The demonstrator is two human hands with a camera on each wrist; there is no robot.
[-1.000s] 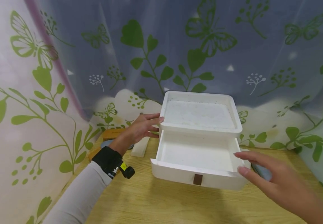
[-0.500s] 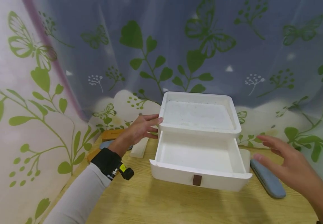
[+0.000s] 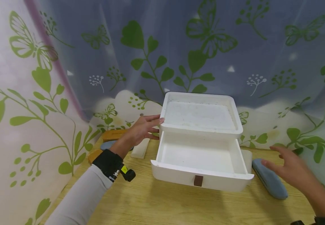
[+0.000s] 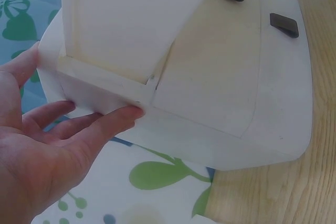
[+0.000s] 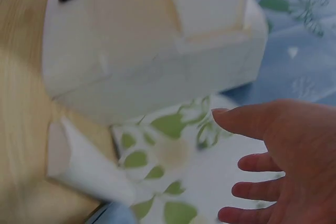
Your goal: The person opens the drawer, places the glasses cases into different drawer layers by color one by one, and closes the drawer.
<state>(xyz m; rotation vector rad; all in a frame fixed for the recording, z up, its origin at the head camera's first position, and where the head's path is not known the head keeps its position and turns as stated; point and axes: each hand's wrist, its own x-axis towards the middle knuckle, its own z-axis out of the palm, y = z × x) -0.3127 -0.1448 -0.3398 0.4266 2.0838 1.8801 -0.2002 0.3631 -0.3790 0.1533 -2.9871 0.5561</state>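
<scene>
A white drawer cabinet (image 3: 201, 132) with a shallow tray top stands against the curtain. Its upper drawer (image 3: 199, 153) is pulled out, bare inside, with a brown tab (image 3: 198, 180) on the front. The left wrist view shows a second brown tab (image 4: 284, 25) on the front below. My left hand (image 3: 141, 131) touches the cabinet's left side, thumb at the top rim, fingers extended along the wall. My right hand (image 3: 297, 170) hovers right of the cabinet with parted fingers, holding nothing. Beneath it lies a blue-grey elongated case (image 3: 270, 181).
A whitish block-like object (image 3: 246, 157) lies beside the cabinet's right side. On the left are an orange case (image 3: 113, 135), a second orange item (image 3: 94, 155), a blue item (image 3: 107, 145) and a cream flat box (image 3: 140, 149). Patterned curtain (image 3: 162, 62) hangs behind the wooden table (image 3: 173, 203).
My right hand has left the drawer's right edge and moved right, uncovering the blue-grey case. The left hand keeps its place on the cabinet, and the drawer stays pulled out.
</scene>
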